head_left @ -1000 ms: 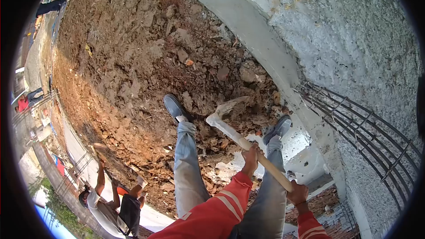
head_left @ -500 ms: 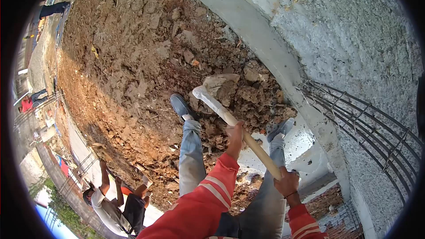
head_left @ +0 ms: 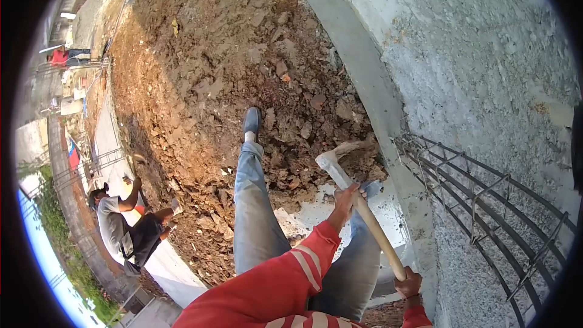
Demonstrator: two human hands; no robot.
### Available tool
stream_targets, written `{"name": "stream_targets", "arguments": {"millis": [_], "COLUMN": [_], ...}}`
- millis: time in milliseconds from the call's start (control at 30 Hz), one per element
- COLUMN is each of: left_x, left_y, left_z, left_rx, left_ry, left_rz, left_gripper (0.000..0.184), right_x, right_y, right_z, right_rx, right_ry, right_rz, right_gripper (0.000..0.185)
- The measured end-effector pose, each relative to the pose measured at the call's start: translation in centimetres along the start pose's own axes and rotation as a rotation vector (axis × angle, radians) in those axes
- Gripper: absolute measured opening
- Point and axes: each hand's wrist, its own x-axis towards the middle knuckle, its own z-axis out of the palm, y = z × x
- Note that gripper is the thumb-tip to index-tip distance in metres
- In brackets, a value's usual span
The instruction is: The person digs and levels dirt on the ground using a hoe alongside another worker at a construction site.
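My left hand [head_left: 345, 201] is wrapped round the wooden handle of a hoe [head_left: 378, 234], not far from its head. Farther down, my right hand [head_left: 408, 283] is closed round the handle's end. The hoe's pale, dirt-covered head [head_left: 329, 160] is over the broken brown soil [head_left: 285, 109], its blade resting against clods close to the concrete edge. One shoe [head_left: 252, 123] stands on the soil; my other foot is partly hidden behind the hoe and left hand.
A concrete ledge [head_left: 355, 42] runs beside a rough grey wall [head_left: 480, 67]. Bent rebar cages [head_left: 486, 188] stick out at right. Another person [head_left: 124, 222] crouches at lower left by the soil's edge. A person in red [head_left: 59, 57] is farther off at upper left.
The hoe head first shifted up and left over the soil, then came back right, toward the concrete edge. Both hands stayed on the handle. The view has turned, and the crouching person appears higher up.
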Motion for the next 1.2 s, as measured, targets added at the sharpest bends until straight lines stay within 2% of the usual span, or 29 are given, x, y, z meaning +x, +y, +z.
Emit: {"name": "stream_targets", "arguments": {"millis": [100, 133, 233, 300, 367, 400, 433, 467, 533, 567, 600, 667, 700, 733, 767, 800, 833, 867, 900, 933, 967, 1000, 1033, 1067, 1100, 1133, 1200], "left_x": [-6.2, -7.3, -10.3, -15.3, -23.2, -22.2, -23.5, -24.7, -26.6, -27.3, -27.5, -28.2, -29.1, -30.2, -30.7, -30.9, -31.1, -31.1, -31.2, -32.9, -35.6, -37.4, -37.9, -37.8, -37.5, -37.1, -36.6], "left_y": [1.6, 1.2, -0.7, 1.1, 4.8, 3.9, 5.0, 6.4, 9.1, 10.3, 11.6, 14.2, 15.5, 16.9, 18.0, 18.8, 19.7, 20.9, 22.2, 23.6, 25.6, 27.3, 28.7, 29.9, 31.0, 32.4, 34.8], "left_z": [3.6, 3.7, 4.3, 5.6, 7.8, 6.9, 6.7, 5.9, 4.3, 3.1, 1.6, -1.6, -2.9, -4.2, -5.0, -5.4, -6.0, -6.8, -6.9, -6.8, -6.7, -7.0, -7.6, -8.7, -9.9, -11.2, -12.8], "left_rx": [0.061, 0.016, 0.226, 0.287, 0.575, 0.717, 0.764, 0.82, 0.912, 0.832, 0.792, 0.219, 0.182, -0.052, -0.281, -0.316, -0.51, -0.7, -0.741, -0.794, -0.731, -0.663, -0.734, -0.784, -0.797, -0.8, -0.899], "left_ry": [-0.011, 0.002, 0.019, 0.0, 0.013, 0.034, -0.056, -0.139, -0.204, -0.206, -0.182, -0.186, -0.187, -0.176, -0.168, -0.172, -0.294, -0.42, -0.436, -0.441, -0.557, -0.656, -0.628, -0.619, -0.606, -0.597, -0.636], "left_rz": [0.2, 0.24, 0.352, 0.406, 0.429, 0.489, 0.603, 0.714, 0.755, 0.682, 0.703, 0.31, 0.324, 0.237, 0.146, 0.154, 0.086, 0.024, -0.013, -0.001, 0.151, 0.314, 0.286, 0.31, 0.287, 0.264, 0.303], "left_gripper": [0.025, 0.025, 0.035, 0.039, 0.043, 0.057, 0.06, 0.063, 0.07, 0.072, 0.072, 0.082, 0.082, 0.089, 0.098, 0.098, 0.1, 0.102, 0.095, 0.095, 0.091, 0.089, 0.073, 0.073, 0.064, 0.055, 0.051], "right_x": [1.5, 2.1, 5.7, 8.2, 10.3, 11.0, 10.5, 10.0, 9.4, 9.9, 9.9, 10.3, 8.2, 7.0, 6.3, 6.3, 6.6, 7.1, 5.9, 4.4, 2.5, 3.7, 5.3, 6.3, 5.2, 5.3, 6.8], "right_y": [-0.5, -0.6, -8.2, -15.4, -21.8, -24.1, -26.3, -28.0, -29.4, -28.9, -28.4, -27.7, -31.0, -32.0, -32.8, -33.6, -33.8, -34.6, -36.5, -38.4, -42.4, -42.8, -42.4, -43.0, -46.5, -48.1, -49.9], "right_z": [-2.7, -2.8, -3.7, -5.0, -5.7, -5.4, -6.2, -6.9, -8.0, -7.9, -8.2, -9.0, -10.9, -12.0, -12.6, -13.0, -13.2, -12.8, -12.8, -13.4, -14.3, -13.6, -12.5, -11.8, -12.2, -11.9, -10.5], "right_rx": [-0.146, -0.088, 0.05, 0.103, 0.106, 0.117, 0.153, 0.162, 0.36, 0.414, 0.388, 0.41, 0.468, 0.433, 0.548, 0.663, 0.603, 0.574, 0.602, 0.622, 0.549, 0.501, 0.43, 0.366, 0.191, 0.163, 0.002], "right_ry": [0.012, 0.015, 0.116, 0.124, 0.187, 0.235, 0.224, 0.22, 0.201, 0.15, 0.127, 0.03, -0.053, -0.066, -0.146, -0.23, -0.285, -0.306, -0.293, -0.287, -0.365, -0.404, -0.381, -0.355, -0.355, -0.382, -0.2], "right_rz": [0.08, 0.079, -0.038, -0.115, -0.215, -0.26, -0.182, -0.229, -0.389, -0.41, -0.444, -0.316, -0.34, -0.358, -0.343, -0.323, -0.386, -0.402, -0.433, -0.461, -0.399, -0.412, -0.542, -0.67, -0.685, -0.698, -0.81], "right_gripper": [0.032, 0.034, 0.03, 0.029, 0.029, 0.029, 0.03, 0.03, 0.027, 0.028, 0.028, 0.024, 0.017, 0.017, 0.024, 0.031, 0.044, 0.044, 0.045, 0.046, 0.047, 0.047, 0.047, 0.046, 0.037, 0.037, 0.024]}}
